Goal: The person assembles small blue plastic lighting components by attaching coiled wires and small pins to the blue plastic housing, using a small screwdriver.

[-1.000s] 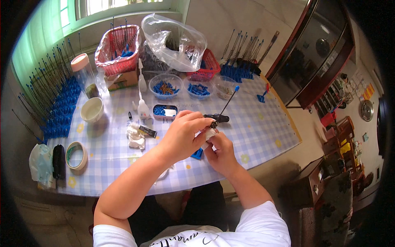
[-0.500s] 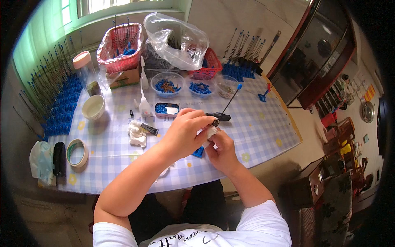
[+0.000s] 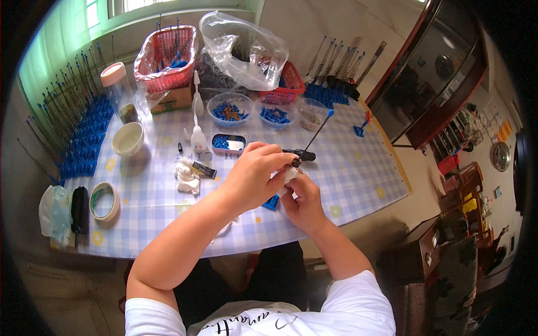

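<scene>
My left hand is closed, its thumb and fingertips pinching the dark lower end of a thin black rod with a blue tip. The rod leans up and to the right. Just below, my right hand closes its fingers on a crumpled white tissue, pressed against the rod's lower end. Fingers hide most of where the two meet. A blue plastic piece lies on the table under my hands, partly covered. Behind them rests a black handle-like tool.
Bowls of small blue parts stand at the back, beside red baskets. Dense rows of springy rods on blue bases line the left edge. A tape roll, a white cup, a glue bottle and a black tube are nearer.
The whole view has shifted slightly. The rod's blue tip sits a little higher and farther right. Both hands keep nearly the same grip and position.
</scene>
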`<act>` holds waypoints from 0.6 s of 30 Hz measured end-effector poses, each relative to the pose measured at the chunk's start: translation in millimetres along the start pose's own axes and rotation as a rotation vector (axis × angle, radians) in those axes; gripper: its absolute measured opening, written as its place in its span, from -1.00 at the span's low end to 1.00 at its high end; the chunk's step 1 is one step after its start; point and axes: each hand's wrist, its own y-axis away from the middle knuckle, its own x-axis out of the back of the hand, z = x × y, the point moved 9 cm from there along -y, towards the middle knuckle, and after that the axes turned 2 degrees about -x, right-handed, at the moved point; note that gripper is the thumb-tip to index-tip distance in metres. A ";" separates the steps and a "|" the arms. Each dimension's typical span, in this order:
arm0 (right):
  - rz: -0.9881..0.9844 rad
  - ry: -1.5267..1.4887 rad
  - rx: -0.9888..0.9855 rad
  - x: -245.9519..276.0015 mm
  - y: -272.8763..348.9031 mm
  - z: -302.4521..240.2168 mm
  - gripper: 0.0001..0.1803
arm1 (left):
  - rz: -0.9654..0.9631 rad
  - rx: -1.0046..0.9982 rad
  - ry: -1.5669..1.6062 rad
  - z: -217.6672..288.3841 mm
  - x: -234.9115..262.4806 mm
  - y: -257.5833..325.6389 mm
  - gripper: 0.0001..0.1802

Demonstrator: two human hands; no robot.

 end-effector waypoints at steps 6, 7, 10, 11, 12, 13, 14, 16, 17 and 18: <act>0.001 0.012 0.013 -0.1 1.5 2.3 -0.81 | 0.001 0.014 0.012 0.4 0.5 0.0 -0.77; -0.004 0.023 0.007 -0.8 1.6 2.9 -0.81 | 0.002 0.015 0.012 0.6 0.8 0.1 -0.77; 0.020 0.008 0.006 0.4 1.7 2.2 -0.81 | -0.003 0.020 0.017 0.9 0.1 -0.5 -0.77; 0.019 0.008 0.006 0.7 2.1 2.6 -0.81 | -0.004 0.018 0.011 0.6 -0.4 -0.6 -0.77; 0.015 0.023 0.010 1.0 2.6 3.2 -0.80 | -0.004 0.016 0.006 0.6 -0.7 -0.6 -0.76; 0.010 0.038 0.014 1.1 3.1 3.2 -0.79 | -0.004 0.017 0.007 0.6 -0.6 -0.4 -0.76; 0.009 0.038 0.013 1.6 2.8 2.1 -0.79 | -0.006 0.025 0.011 0.0 -0.6 -0.2 -0.76; -0.024 0.036 -0.009 -0.3 1.2 1.4 -0.76 | -0.006 0.033 0.014 -1.1 -0.5 0.2 -0.76; -0.025 0.036 -0.008 -0.6 1.3 2.1 -0.76 | -0.005 0.027 0.006 -1.0 -0.5 0.5 -0.76; -0.020 0.041 0.004 -0.2 1.7 2.4 -0.75 | -0.002 0.021 -0.001 -0.4 -0.4 0.4 -0.75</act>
